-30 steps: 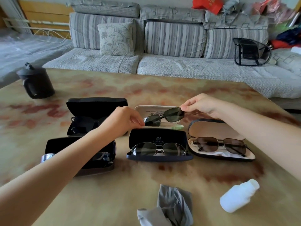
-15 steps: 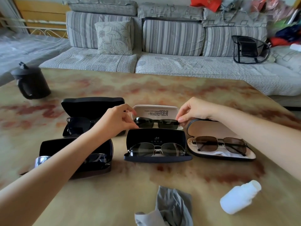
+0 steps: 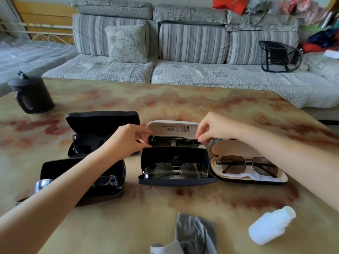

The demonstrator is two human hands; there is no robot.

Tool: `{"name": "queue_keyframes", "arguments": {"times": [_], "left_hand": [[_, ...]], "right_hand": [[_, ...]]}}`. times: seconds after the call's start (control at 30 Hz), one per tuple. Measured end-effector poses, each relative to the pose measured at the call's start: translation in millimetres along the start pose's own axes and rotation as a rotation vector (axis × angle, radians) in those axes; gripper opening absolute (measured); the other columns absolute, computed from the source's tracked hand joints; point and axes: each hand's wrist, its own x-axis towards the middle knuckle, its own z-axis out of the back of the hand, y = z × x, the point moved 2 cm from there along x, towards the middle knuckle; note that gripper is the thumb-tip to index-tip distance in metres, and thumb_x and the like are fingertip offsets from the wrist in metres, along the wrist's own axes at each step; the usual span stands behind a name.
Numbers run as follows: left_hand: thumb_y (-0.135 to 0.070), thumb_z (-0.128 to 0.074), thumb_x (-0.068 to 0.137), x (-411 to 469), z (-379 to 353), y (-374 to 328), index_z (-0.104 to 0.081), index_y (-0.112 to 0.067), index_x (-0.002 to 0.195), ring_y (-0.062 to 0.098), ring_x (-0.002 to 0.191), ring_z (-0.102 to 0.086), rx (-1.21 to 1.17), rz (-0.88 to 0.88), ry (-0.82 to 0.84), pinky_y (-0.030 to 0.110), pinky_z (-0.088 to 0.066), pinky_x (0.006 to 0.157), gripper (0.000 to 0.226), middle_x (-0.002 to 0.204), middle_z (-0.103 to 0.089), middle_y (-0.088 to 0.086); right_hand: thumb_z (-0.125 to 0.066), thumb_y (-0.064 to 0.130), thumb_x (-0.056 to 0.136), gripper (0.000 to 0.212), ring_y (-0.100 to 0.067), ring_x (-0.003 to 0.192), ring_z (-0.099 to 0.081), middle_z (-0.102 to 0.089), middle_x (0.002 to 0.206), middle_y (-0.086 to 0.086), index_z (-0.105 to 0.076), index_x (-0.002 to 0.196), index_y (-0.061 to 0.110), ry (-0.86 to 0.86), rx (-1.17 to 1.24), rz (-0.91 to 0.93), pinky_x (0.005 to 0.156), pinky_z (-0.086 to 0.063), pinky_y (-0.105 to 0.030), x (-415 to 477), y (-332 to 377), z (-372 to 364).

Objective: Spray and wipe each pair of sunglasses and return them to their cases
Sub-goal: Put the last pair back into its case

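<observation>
Dark sunglasses (image 3: 174,141) lie low in the open white case (image 3: 172,126) at the middle back. My left hand (image 3: 128,140) pinches their left end and my right hand (image 3: 212,130) pinches their right end. In front stands an open dark blue case (image 3: 176,181) with metal-framed sunglasses (image 3: 176,170). To its right a beige-lined case (image 3: 247,178) holds brown-lensed sunglasses (image 3: 247,165). Two black cases (image 3: 102,120) (image 3: 55,167) sit on the left, partly hidden by my left arm. A grey cloth (image 3: 192,235) and a white spray bottle (image 3: 271,226) lie near the front edge.
A dark lidded mug (image 3: 31,95) stands at the far left of the marbled table (image 3: 183,103). A grey striped sofa (image 3: 183,70) with cushions runs behind the table's far edge.
Both hands have lowered the dark sunglasses from above the table down into the white case, and the glasses have levelled out.
</observation>
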Motion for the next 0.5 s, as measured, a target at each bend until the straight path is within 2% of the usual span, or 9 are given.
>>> {"name": "queue_keyframes", "arguments": {"times": [0.1, 0.17, 0.23, 0.3, 0.37, 0.43, 0.5], "left_hand": [[-0.003, -0.080, 0.074, 0.3, 0.0, -4.3, -0.072, -0.010, 0.106, 0.000, 0.071, -0.065, 0.036, 0.006, -0.003, 0.012, -0.047, 0.079, 0.034, 0.082, -0.063, -0.006], [-0.005, -0.080, 0.075, -0.4, -0.1, -8.3, -0.072, -0.012, 0.107, 0.008, 0.076, -0.066, 0.034, 0.015, -0.016, 0.019, -0.048, 0.081, 0.034, 0.084, -0.061, -0.009], [-0.006, -0.081, 0.074, -0.3, -0.2, -7.9, -0.071, -0.012, 0.107, 0.010, 0.079, -0.066, 0.014, 0.036, -0.019, 0.013, -0.048, 0.076, 0.035, 0.086, -0.063, -0.007], [-0.005, -0.081, 0.073, 0.5, -0.5, -4.6, -0.073, -0.011, 0.103, -0.002, 0.071, -0.065, -0.028, 0.048, 0.007, 0.003, -0.046, 0.067, 0.031, 0.080, -0.065, -0.011], [-0.003, -0.081, 0.073, 2.0, -0.9, -1.3, -0.073, -0.008, 0.100, -0.012, 0.065, -0.063, -0.058, 0.044, 0.023, 0.000, -0.045, 0.066, 0.029, 0.078, -0.065, -0.014], [-0.001, -0.080, 0.073, 2.9, -1.0, 1.7, -0.072, -0.006, 0.103, -0.016, 0.065, -0.061, -0.074, 0.042, 0.024, 0.000, -0.045, 0.066, 0.032, 0.078, -0.065, -0.013], [0.000, -0.081, 0.072, 4.0, -0.8, 3.8, -0.071, -0.005, 0.106, -0.016, 0.065, -0.062, -0.080, 0.042, 0.023, 0.001, -0.047, 0.068, 0.035, 0.079, -0.065, -0.013]], "right_hand": [[-0.072, 0.007, 0.084, 0.008, -0.013, 0.070, -0.073, -0.074, 0.072, -0.002, -0.073, 0.079, 0.014, -0.050, -0.013, -0.003, 0.072, -0.057, -0.027, -1.3, 2.5, -3.0], [-0.071, 0.009, 0.085, 0.008, -0.009, 0.068, -0.072, -0.075, 0.074, -0.002, -0.074, 0.080, 0.014, -0.091, -0.025, -0.009, 0.074, -0.057, -0.028, -2.1, 2.6, -3.3], [-0.070, 0.010, 0.087, 0.006, -0.004, 0.068, -0.069, -0.074, 0.075, 0.001, -0.075, 0.085, 0.014, -0.091, -0.040, -0.003, 0.074, -0.055, -0.025, -2.6, 4.0, -3.1], [-0.069, 0.011, 0.087, 0.006, -0.003, 0.070, -0.068, -0.072, 0.075, 0.004, -0.075, 0.089, 0.013, -0.063, -0.035, -0.006, 0.077, -0.053, -0.025, -2.8, 5.0, -2.7], [-0.069, 0.011, 0.087, 0.007, -0.007, 0.076, -0.069, -0.073, 0.079, 0.003, -0.075, 0.090, 0.013, -0.033, -0.053, -0.021, 0.080, -0.053, -0.028, -3.1, 5.2, -1.9], [-0.069, 0.011, 0.088, 0.007, -0.010, 0.082, -0.070, -0.074, 0.084, 0.001, -0.075, 0.089, 0.015, -0.018, -0.084, -0.024, 0.082, -0.055, -0.034, -3.4, 5.9, -2.1], [-0.068, 0.011, 0.088, 0.008, -0.010, 0.078, -0.070, -0.075, 0.083, 0.001, -0.075, 0.087, 0.016, -0.027, -0.093, -0.024, 0.081, -0.056, -0.037, -4.3, 6.7, -3.2]]}}
